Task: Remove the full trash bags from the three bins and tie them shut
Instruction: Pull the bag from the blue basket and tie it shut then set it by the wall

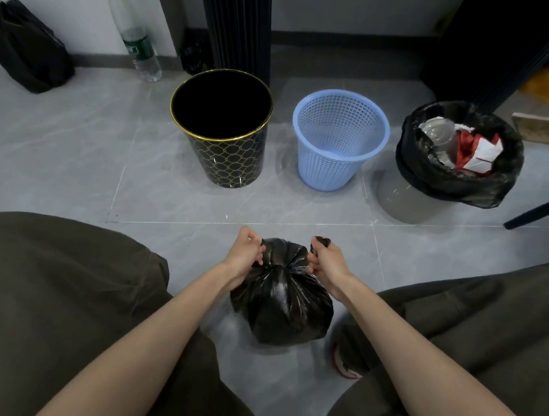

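A full black trash bag (284,309) sits on the floor between my knees, its neck gathered into a knot. My left hand (245,253) grips one end of the bag's top, and my right hand (326,260) grips the other end, both pulled outward. Beyond stand a black bin with a gold pattern (228,159) and a blue mesh bin (331,160), both without bags. At the right, a third bin is lined with an open black bag (453,181) holding paper and plastic waste.
Another black bag (24,47) rests against the wall at far left, beside a tall plastic bottle (133,29). A dark ribbed column (237,23) stands behind the bins. A dark furniture leg (539,210) slants at the right. My knees flank the bag.
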Demonstrator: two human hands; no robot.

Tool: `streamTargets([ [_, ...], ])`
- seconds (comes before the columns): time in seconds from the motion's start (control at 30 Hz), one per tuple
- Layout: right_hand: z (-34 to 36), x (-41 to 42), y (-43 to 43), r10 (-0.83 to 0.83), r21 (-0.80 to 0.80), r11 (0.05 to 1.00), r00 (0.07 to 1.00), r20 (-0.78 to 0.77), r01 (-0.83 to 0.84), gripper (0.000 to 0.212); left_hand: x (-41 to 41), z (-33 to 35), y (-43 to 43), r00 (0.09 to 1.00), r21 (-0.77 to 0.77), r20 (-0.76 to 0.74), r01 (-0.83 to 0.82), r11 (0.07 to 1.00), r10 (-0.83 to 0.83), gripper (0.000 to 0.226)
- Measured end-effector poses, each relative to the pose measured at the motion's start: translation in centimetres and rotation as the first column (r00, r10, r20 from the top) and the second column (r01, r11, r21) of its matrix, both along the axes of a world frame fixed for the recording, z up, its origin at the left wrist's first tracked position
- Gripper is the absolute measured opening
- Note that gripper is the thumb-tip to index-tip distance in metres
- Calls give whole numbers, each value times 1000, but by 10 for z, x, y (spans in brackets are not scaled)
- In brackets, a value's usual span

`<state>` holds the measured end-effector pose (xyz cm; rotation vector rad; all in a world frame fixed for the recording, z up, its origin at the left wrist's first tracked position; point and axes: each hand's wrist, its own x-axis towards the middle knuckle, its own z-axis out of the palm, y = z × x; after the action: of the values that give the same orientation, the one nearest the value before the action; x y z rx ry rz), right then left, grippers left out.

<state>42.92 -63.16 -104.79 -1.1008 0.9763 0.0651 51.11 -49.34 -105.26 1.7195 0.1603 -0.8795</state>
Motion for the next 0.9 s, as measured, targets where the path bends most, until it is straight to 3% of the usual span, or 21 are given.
streamTargets([
  [0.13,15,7,-5,-31,121,992,997,68,23,33,-12,8,-8,963,28,148,222,975,-224,7],
  [0.23,22,10,-7,-26,117,993,996,90,16,23,-20,-6,-9,789,205,346,465,861,-508,18],
  [0.33,27,10,-8,9,68,998,996,87,-15,23,-27,-11,-7,641,382,450,491,783,-621,16],
  [0.53,38,11,-9,63,22,997,982,181,-68,25,-25,-26,8,739,336,383,448,829,-554,13],
  [0.73,27,7,-9,21,80,996,972,236,-41,32,-27,-31,7,827,275,329,377,884,-455,13],
  [0.9,26,2,-1,205,-110,976,965,163,-189,36,-26,-20,-2,959,62,200,194,979,-203,20],
])
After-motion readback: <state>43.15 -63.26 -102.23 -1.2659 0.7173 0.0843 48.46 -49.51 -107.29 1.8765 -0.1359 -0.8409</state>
